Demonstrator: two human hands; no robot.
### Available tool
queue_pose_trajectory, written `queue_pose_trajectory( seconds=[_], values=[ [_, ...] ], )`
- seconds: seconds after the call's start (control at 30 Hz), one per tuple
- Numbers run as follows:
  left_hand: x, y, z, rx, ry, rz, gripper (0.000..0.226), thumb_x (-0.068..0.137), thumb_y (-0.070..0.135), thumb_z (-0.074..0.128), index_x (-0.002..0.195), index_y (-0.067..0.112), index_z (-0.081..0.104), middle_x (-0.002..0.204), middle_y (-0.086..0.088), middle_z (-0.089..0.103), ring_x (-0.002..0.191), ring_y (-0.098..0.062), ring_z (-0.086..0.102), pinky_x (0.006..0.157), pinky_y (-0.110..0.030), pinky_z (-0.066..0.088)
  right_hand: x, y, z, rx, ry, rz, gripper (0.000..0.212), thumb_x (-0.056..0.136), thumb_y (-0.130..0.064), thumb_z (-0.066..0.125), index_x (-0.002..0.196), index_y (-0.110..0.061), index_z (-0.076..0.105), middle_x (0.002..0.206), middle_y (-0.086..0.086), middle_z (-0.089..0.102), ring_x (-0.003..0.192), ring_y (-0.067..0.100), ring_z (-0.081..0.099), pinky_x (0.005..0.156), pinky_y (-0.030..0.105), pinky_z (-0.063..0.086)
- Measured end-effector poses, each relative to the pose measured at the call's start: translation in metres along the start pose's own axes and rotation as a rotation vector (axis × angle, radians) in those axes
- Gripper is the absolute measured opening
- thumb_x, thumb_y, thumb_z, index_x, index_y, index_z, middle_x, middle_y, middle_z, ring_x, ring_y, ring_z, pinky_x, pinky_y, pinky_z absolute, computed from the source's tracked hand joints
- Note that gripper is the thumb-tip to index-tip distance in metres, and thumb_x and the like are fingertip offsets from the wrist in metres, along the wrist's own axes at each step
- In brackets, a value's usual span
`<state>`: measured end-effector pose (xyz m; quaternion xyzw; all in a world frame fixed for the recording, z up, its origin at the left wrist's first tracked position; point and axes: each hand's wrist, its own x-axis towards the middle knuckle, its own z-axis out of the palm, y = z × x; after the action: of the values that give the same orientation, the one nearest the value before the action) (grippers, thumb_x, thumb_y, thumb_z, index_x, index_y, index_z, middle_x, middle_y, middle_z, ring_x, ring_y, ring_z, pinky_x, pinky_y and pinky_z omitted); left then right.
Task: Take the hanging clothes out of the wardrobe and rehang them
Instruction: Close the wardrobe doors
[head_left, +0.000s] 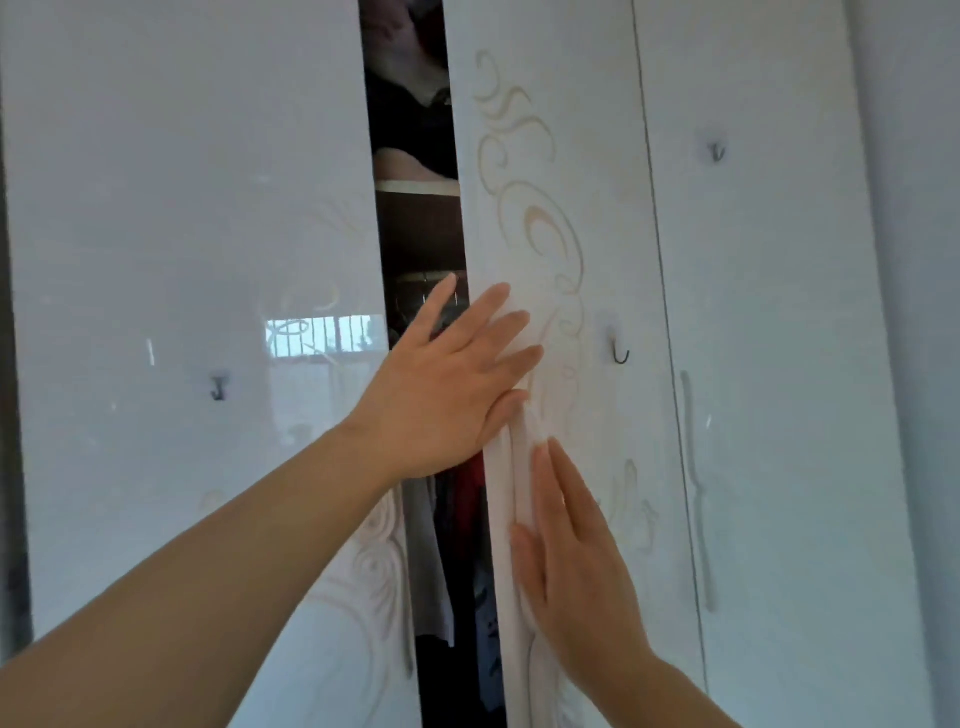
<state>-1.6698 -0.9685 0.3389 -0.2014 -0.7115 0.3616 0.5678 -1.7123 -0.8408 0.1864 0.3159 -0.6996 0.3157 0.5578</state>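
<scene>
Just below L hand (447, 384), hanging clothes (428, 551), R hand (571, 561) on door (571, 156)

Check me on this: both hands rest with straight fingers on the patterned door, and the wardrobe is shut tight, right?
Not shut tight: the head view shows a gap between the patterned door and the left door, with hanging clothes inside. The left hand and right hand do rest straight-fingered on that door.

A home interior, at a wardrobe (753, 312).
Glossy white doors (182, 208) with swirl patterns fill the frame; the centre gap shows hanging clothes (431, 545), with folded garments (410, 78) on a shelf (415, 187) above.
</scene>
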Motion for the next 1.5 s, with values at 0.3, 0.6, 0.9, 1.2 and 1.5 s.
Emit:
queue_pose_trajectory(
  seconds=[0.3,0.6,0.9,1.2,1.5],
  values=[
    [-0.054,-0.045,0.082,-0.029,-0.034,-0.073,0.047,0.096,0.039,0.03,0.126,0.016,0.058,0.139,-0.007,0.049,0.134,-0.031,0.036,0.108,-0.053,0.019,0.021,-0.024,0.104,-0.108,0.012,0.031,0.054,0.1,-0.039,0.016,0.139,-0.007,0.032,0.137,0.018,0.045,0.118,0.03,0.054,0.09,0.034,0.049],
    [-0.091,-0.061,0.169,-0.058,-0.096,-0.185,0.055,0.092,0.044,0.025,0.131,0.016,0.053,0.142,-0.004,0.045,0.135,-0.026,0.033,0.108,-0.05,0.015,0.04,-0.011,0.195,-0.188,0.034,0.03,0.053,0.091,-0.03,0.035,0.139,-0.008,0.032,0.136,0.014,0.036,0.117,0.029,0.047,0.088,0.036,0.051],
    [-0.108,-0.053,0.217,-0.178,0.053,-0.347,0.05,0.091,0.037,0.033,0.131,0.016,0.053,0.142,-0.001,0.045,0.134,-0.025,0.038,0.107,-0.051,0.02,0.039,0.013,0.24,-0.226,0.102,-0.035,0.048,0.1,-0.035,0.023,0.139,-0.009,0.032,0.142,0.013,0.04,0.125,0.024,0.04,0.101,0.034,0.033],
    [-0.11,-0.048,0.22,-0.219,0.144,-0.407,0.045,0.089,0.036,0.038,0.123,0.017,0.061,0.137,-0.003,0.051,0.131,-0.024,0.042,0.108,-0.05,0.022,0.039,0.021,0.255,-0.221,0.177,-0.057,0.048,0.098,-0.032,0.025,0.14,-0.008,0.029,0.142,0.011,0.035,0.128,0.024,0.039,0.101,0.041,0.036],
    [-0.136,-0.013,0.202,-0.261,-0.068,-0.625,0.05,0.088,0.03,0.034,0.132,0.015,0.052,0.142,-0.014,0.044,0.133,-0.028,0.039,0.108,-0.047,0.03,0.039,0.007,0.229,-0.224,-0.095,0.051,0.054,0.1,-0.04,0.013,0.145,-0.012,0.022,0.148,0.01,0.032,0.134,0.019,0.03,0.108,0.037,0.032]
  ],
)
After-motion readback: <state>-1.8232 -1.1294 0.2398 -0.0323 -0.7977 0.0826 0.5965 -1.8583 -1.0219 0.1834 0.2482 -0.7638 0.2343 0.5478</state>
